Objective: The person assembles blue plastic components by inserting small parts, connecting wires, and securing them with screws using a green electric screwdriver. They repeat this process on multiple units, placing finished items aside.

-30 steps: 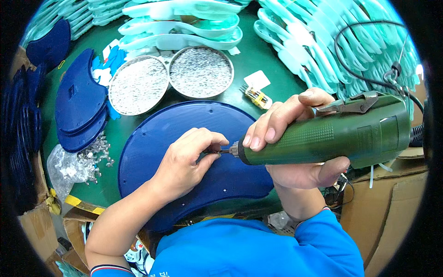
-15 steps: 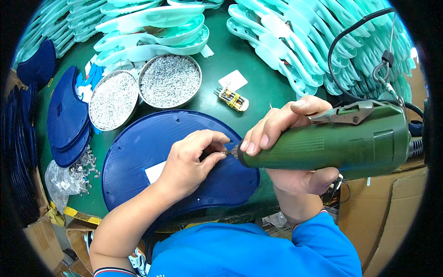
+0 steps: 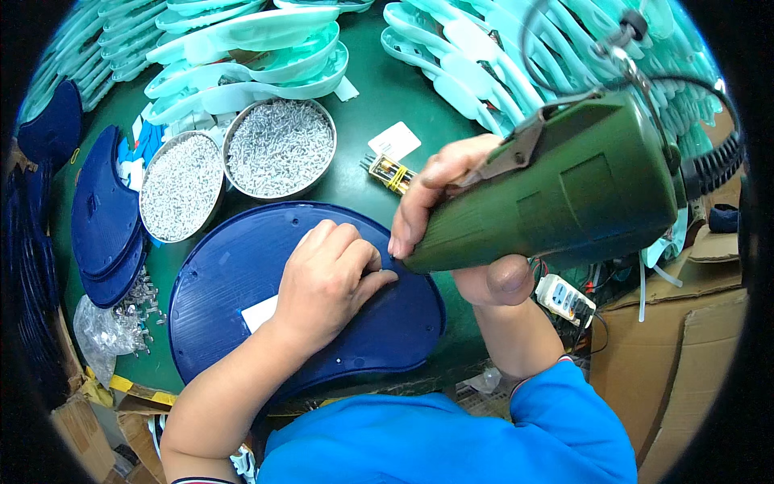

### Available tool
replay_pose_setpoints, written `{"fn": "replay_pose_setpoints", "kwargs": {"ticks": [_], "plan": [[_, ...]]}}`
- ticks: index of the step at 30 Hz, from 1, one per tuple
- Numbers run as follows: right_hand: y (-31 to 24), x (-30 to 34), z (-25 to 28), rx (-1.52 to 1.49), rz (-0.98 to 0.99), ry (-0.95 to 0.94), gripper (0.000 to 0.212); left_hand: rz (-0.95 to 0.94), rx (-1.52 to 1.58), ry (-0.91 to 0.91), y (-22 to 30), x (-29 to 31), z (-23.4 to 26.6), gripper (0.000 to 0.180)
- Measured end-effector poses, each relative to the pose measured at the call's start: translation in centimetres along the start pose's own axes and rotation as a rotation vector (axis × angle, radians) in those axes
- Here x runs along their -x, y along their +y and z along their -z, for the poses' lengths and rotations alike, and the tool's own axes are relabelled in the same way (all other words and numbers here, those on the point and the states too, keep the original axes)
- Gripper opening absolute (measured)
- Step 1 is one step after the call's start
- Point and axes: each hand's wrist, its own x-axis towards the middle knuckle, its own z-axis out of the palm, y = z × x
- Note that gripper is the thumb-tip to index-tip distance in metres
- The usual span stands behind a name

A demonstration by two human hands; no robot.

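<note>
Status: work on the blue panel [image 3: 222, 290] appears under way; the panel lies flat on the tabletop [image 3: 371, 93]. I cannot tell how many fastenings remain. Right hand [image 3: 435, 181]: gripping the green power screwdriver [image 3: 556, 189]. Left hand [image 3: 326, 278]: fingers curled over the panel beside the screwdriver's nose; contents hidden.

You are seeing no readable words, numbers or signs. The white card [image 3: 395, 140] well in from the near edge of the bench [image 3: 364, 111] is showing no legible print.
</note>
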Motion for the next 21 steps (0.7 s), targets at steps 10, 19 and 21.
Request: {"fn": "replay_pose_setpoints", "kwargs": {"ticks": [10, 19, 21], "plan": [[-1.4, 2.4, 2.0, -0.137, 0.189, -0.072, 0.093, -0.098, 0.018, 0.006, 1.2, 0.4, -1.2, 0.020], [-3.4, 7.7, 2.8, -0.119, 0.098, -0.094, 0.080, -0.139, 0.060, -0.202, 4.2, 2.1, -2.0, 0.040], [-3.2, 7.8, 2.7, -0.133, 0.054, -0.110, 0.080, -0.127, 0.021, -0.208, 4.4, 2.3, -2.1, 0.041]]}}
